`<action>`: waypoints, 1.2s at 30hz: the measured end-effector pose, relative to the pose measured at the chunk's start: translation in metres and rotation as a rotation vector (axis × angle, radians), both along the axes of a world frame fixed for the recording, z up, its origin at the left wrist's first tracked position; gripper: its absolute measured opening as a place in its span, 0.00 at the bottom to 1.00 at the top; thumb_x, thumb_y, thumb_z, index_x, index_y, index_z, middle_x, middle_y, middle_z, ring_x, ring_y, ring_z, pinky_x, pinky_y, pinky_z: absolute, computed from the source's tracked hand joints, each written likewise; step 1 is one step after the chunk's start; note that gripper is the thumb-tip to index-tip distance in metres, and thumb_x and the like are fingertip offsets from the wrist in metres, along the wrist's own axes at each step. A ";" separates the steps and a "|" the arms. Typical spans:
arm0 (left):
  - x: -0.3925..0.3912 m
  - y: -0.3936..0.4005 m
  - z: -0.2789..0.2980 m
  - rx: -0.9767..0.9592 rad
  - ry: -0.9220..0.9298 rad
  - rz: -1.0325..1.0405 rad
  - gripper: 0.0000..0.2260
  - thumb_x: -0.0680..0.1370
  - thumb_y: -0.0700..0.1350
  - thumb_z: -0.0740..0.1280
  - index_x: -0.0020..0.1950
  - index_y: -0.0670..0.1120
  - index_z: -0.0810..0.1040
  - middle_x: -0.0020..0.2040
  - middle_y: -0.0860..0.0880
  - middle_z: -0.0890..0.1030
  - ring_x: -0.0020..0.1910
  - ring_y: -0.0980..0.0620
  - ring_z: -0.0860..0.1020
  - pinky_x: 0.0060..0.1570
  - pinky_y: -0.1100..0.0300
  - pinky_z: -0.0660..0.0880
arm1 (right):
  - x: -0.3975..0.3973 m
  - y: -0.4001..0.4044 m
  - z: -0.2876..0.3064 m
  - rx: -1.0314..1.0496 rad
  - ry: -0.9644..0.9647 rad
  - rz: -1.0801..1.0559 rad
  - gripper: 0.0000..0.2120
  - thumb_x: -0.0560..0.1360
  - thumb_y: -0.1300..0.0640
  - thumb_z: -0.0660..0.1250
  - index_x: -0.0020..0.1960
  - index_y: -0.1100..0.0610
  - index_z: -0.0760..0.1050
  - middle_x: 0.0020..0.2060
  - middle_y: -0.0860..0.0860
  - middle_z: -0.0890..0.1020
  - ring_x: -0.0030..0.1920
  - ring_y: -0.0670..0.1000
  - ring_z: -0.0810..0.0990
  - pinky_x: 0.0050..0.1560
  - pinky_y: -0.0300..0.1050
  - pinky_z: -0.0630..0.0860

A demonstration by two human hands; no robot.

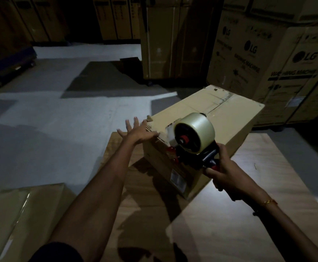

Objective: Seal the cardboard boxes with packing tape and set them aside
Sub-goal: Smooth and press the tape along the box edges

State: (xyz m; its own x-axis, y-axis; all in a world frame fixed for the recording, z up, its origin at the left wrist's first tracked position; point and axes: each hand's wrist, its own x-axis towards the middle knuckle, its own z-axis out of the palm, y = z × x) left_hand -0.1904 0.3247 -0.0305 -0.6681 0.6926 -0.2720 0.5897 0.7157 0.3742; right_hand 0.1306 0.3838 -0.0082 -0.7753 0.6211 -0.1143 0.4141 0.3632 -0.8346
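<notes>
Gripping the red-and-black handle, the right hand [228, 173] holds the tape dispenser [192, 138] at the near top edge of the cardboard box [220, 118], right of frame centre on a wooden table [230, 214]. The left hand [138, 132], fingers spread flat, presses the box's left top edge. Sealing looks just begun: the top seam appears mostly untaped. At lower left, a glossy taped box [22, 210] seems finished. Matte printed cartons [268, 59] stand upper right.

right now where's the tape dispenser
In the head view it is right of centre: the tape dispenser is gripped by the right hand at the near top edge of the cardboard box, beside the left hand.
</notes>
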 end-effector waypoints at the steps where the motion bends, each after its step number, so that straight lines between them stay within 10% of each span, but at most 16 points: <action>1: 0.005 -0.001 0.002 0.077 -0.008 0.105 0.42 0.77 0.68 0.64 0.83 0.51 0.52 0.83 0.45 0.46 0.81 0.38 0.43 0.74 0.31 0.46 | 0.000 0.000 -0.001 0.004 0.006 -0.002 0.31 0.79 0.65 0.66 0.70 0.42 0.53 0.55 0.53 0.81 0.28 0.47 0.77 0.31 0.43 0.76; 4: 0.025 -0.006 -0.007 0.388 -0.257 0.458 0.32 0.78 0.62 0.67 0.75 0.45 0.67 0.74 0.40 0.69 0.71 0.38 0.68 0.65 0.44 0.71 | 0.001 0.000 -0.002 -0.022 0.028 -0.013 0.31 0.79 0.65 0.67 0.69 0.42 0.54 0.55 0.52 0.80 0.28 0.47 0.76 0.31 0.44 0.76; 9: 0.077 -0.012 -0.019 0.535 -0.976 0.539 0.21 0.76 0.57 0.73 0.60 0.44 0.76 0.53 0.44 0.81 0.46 0.48 0.82 0.41 0.53 0.79 | 0.001 0.001 0.000 -0.033 0.034 0.009 0.31 0.79 0.65 0.67 0.68 0.41 0.53 0.59 0.54 0.78 0.27 0.45 0.78 0.31 0.41 0.75; 11: 0.089 -0.005 -0.019 0.573 -0.932 0.549 0.09 0.77 0.46 0.74 0.50 0.41 0.79 0.45 0.41 0.82 0.32 0.48 0.81 0.30 0.60 0.76 | 0.001 0.002 0.001 -0.016 0.021 0.015 0.31 0.79 0.65 0.67 0.68 0.41 0.52 0.59 0.55 0.78 0.28 0.45 0.78 0.31 0.41 0.76; 16: 0.100 0.002 -0.014 0.716 -1.018 0.697 0.08 0.78 0.32 0.67 0.40 0.41 0.76 0.37 0.41 0.79 0.34 0.44 0.78 0.41 0.45 0.79 | 0.001 0.003 0.002 0.033 -0.005 0.019 0.30 0.80 0.65 0.66 0.70 0.44 0.53 0.59 0.54 0.79 0.28 0.43 0.79 0.32 0.42 0.76; 28: 0.105 -0.017 -0.029 0.857 -1.026 0.531 0.08 0.82 0.37 0.64 0.45 0.41 0.80 0.37 0.46 0.85 0.39 0.46 0.82 0.39 0.56 0.78 | -0.006 -0.009 0.025 0.385 -0.246 0.077 0.27 0.80 0.54 0.68 0.69 0.48 0.52 0.43 0.53 0.82 0.36 0.61 0.81 0.41 0.62 0.81; 33: 0.106 -0.004 -0.014 0.818 -1.002 0.735 0.07 0.81 0.42 0.68 0.44 0.43 0.80 0.44 0.41 0.85 0.39 0.45 0.81 0.29 0.56 0.80 | 0.019 -0.008 0.044 0.297 -0.298 0.076 0.20 0.80 0.56 0.67 0.63 0.49 0.57 0.36 0.54 0.82 0.27 0.56 0.82 0.30 0.55 0.81; 36: 0.107 -0.002 -0.016 0.723 -0.926 0.660 0.06 0.76 0.41 0.75 0.50 0.41 0.82 0.48 0.42 0.85 0.40 0.47 0.82 0.41 0.48 0.82 | 0.035 -0.008 0.051 0.236 -0.331 0.091 0.21 0.81 0.57 0.67 0.64 0.49 0.57 0.36 0.55 0.82 0.27 0.53 0.82 0.28 0.48 0.81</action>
